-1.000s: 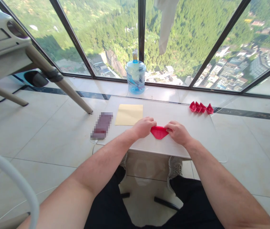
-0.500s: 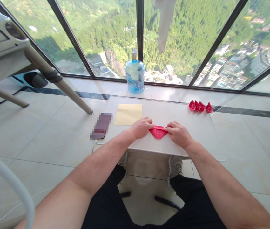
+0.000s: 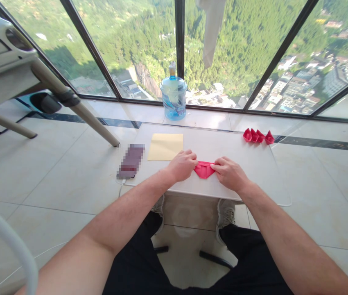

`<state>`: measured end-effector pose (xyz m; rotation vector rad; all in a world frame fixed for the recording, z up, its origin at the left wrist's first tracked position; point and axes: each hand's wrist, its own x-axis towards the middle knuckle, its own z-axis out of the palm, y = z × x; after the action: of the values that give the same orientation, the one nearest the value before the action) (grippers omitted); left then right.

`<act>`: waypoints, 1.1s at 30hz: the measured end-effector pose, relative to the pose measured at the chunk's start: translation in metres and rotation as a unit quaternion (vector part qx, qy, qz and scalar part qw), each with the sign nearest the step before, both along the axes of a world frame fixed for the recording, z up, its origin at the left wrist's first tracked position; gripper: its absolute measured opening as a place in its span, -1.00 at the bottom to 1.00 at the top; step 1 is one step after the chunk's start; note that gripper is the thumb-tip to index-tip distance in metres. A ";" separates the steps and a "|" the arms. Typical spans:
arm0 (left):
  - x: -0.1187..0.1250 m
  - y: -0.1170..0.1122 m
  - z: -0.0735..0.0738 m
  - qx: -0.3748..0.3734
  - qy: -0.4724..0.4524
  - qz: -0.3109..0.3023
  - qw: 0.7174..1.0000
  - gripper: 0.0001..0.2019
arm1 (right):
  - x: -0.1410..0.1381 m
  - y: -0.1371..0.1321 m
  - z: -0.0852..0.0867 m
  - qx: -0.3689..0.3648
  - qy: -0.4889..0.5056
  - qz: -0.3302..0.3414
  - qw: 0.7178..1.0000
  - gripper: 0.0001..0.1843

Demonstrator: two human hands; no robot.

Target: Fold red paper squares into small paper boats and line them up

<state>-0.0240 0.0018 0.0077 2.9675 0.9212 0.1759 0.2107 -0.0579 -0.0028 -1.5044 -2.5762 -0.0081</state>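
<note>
A folded piece of red paper (image 3: 204,170) lies near the front edge of the low white table (image 3: 223,143), its straight side away from me and its narrower side toward me. My left hand (image 3: 184,164) is closed on its left corner, fingers curled. At the right corner, my right hand (image 3: 229,173) pinches the paper between thumb and fingers. Several small red folded paper boats (image 3: 256,136) stand in a row at the table's back right. A sheet of yellow paper (image 3: 165,147) lies flat just beyond my left hand.
A phone (image 3: 132,161), blurred out, lies with a cable at the table's left edge. Behind the table a blue water jug (image 3: 174,98) stands by the window. A grey chair-like frame (image 3: 78,104) reaches in from the left. A white curved tube (image 3: 17,241) crosses the lower left.
Both hands stay nearly in place at the red paper's corners. The band along the paper's far side looks narrower and flatter, and the folds below it show more.
</note>
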 end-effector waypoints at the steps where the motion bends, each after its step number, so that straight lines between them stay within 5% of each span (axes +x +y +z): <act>1: 0.002 -0.004 0.001 0.008 0.008 0.011 1.000 -0.80 | -0.003 -0.001 0.002 0.000 -0.021 -0.007 1.000 -0.71; 16: 0.011 -0.037 0.006 0.017 0.021 0.121 0.992 -0.78 | -0.035 -0.019 0.011 -0.003 -0.138 -0.091 0.986 -0.70; 21: 0.014 -0.044 0.005 0.010 0.017 0.133 0.991 -0.65 | -0.039 -0.022 0.013 -0.012 -0.130 -0.092 0.987 -0.51; 33: 0.010 -0.048 -0.001 0.016 0.025 0.151 0.988 -0.58 | -0.036 -0.025 0.015 -0.027 -0.142 -0.128 0.981 -0.58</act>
<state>-0.0138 -0.0467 0.0071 2.8555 1.3851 0.1230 0.1747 -0.0828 0.0121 -1.9743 -2.5851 -0.2000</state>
